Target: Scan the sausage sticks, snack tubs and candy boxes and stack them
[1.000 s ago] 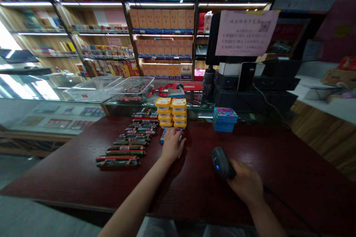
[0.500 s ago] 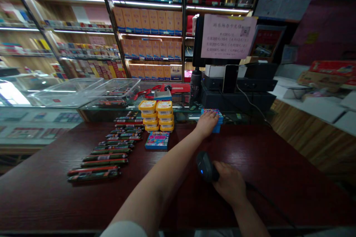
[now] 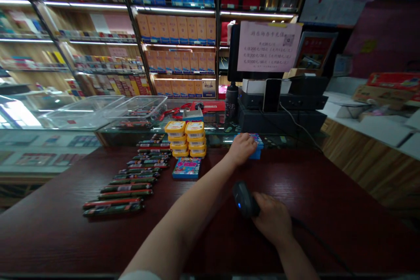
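Note:
My left hand reaches across the dark table to a small stack of blue printed boxes at its far edge. Its fingers are bent over the left part of the top box, and the fingertips are partly hidden. In my right hand is a black barcode scanner with a blue light, its cable trailing to the lower right. A single blue box lies flat left of my left forearm. Behind it stand two stacks of yellow-lidded tubs. Several long, dark green and red wrapped sticks form a row farther left.
Clear plastic bins sit on the glass counter behind the table. A black bottle, a phone and a monitor with a pink notice stand at the back. White boxes are on the right.
My left hand's fingers have drawn in from lying stretched over the box stack to a bent grip on it. My right hand keeps the scanner in nearly the same place. The view has tilted slightly.

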`<state>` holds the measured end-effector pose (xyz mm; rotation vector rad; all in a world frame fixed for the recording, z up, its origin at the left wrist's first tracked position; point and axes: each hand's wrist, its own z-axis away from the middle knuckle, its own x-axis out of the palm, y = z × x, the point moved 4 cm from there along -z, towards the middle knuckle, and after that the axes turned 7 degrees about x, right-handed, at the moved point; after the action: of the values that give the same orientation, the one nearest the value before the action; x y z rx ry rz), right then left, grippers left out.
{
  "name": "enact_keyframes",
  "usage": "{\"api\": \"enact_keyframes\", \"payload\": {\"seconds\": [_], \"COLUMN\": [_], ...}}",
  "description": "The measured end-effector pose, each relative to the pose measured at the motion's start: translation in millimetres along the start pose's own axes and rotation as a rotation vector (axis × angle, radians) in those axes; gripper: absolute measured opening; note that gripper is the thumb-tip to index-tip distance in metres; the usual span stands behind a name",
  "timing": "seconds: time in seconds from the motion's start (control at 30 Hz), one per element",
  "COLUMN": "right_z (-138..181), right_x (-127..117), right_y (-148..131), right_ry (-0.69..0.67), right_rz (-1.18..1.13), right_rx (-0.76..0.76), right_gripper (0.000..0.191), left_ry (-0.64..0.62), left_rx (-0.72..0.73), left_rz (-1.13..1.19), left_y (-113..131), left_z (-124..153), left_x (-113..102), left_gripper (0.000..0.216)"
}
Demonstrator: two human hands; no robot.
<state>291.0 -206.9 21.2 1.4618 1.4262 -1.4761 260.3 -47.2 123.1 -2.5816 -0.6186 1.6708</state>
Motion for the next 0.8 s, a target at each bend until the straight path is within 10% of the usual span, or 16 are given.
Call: {"api": "enact_keyframes", "payload": {"seconds": [0.2,0.37,0.5,0.8], "right_z": [3.5,5.6,6.1,6.5], "right_x": [-0.3,3.2,-1.0,-25.0], "right_y": [-0.7,-0.5,-3.9,-5.8], "right_ry": [0.049,0.076,0.085,-0.001], "right_rz": [0.028,0.028,0.027,-0.582], "right_rx": [-0.028,-0.041,-0.032,0.117], "right_gripper": [0.026,0.03,0.029,0.028], "left_ry": [0.238,0.735,0.942,1.005], "left_rx": [-0.525,-1.009,-1.024,-1.046], "left_rz": [0.245,1.112,1.601,1.65], "left_y": [-28.6,-30.8,-8.1,-0.7], "left_z": [87.6,164.0,182.6,191.6], "left_x": [-17.1,17.1,37.9,48.4], "left_gripper": [0.012,0.028,0.051,0.053]}}
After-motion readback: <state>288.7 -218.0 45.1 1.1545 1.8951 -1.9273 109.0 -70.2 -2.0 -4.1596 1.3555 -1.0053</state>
